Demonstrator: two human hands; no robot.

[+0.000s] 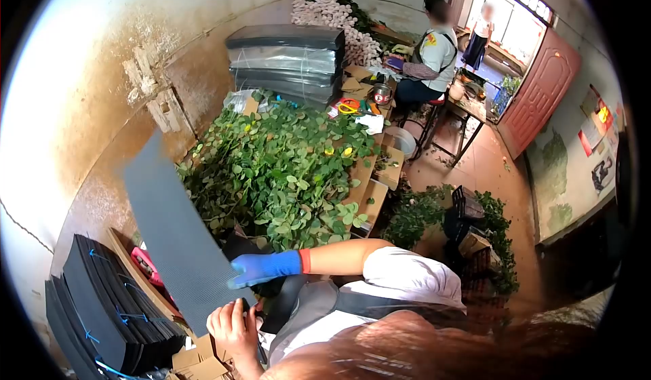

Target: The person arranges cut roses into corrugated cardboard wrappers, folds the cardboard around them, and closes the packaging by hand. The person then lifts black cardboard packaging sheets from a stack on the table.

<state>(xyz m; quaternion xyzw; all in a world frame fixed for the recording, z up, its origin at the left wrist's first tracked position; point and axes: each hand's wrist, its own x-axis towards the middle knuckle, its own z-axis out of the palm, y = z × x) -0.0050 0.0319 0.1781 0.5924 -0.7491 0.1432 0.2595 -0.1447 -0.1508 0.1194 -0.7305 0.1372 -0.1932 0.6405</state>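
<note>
A long dark grey sheet [180, 244] with a fine ribbed texture stands tilted up in front of me, its far end blurred. My right hand [261, 268], in a blue glove with a red cuff, is closed on the sheet's right edge. My bare left hand [234, 329] is closed at the sheet's lower end, fingers curled over it. A small black piece shows by the left fingertips; I cannot make out what it is. Just beyond the sheet, a thick heap of cut leafy stems [271, 170] covers the work table.
Stacked black sheets tied with blue string [102, 305] stand at lower left. Behind the leaves is a wrapped sheet stack [285, 61], with orange-handled scissors [348, 106] and a can [382, 94] nearby. A co-worker [434, 54] sits at back right; another person [480, 37] stands past the red door [542, 102].
</note>
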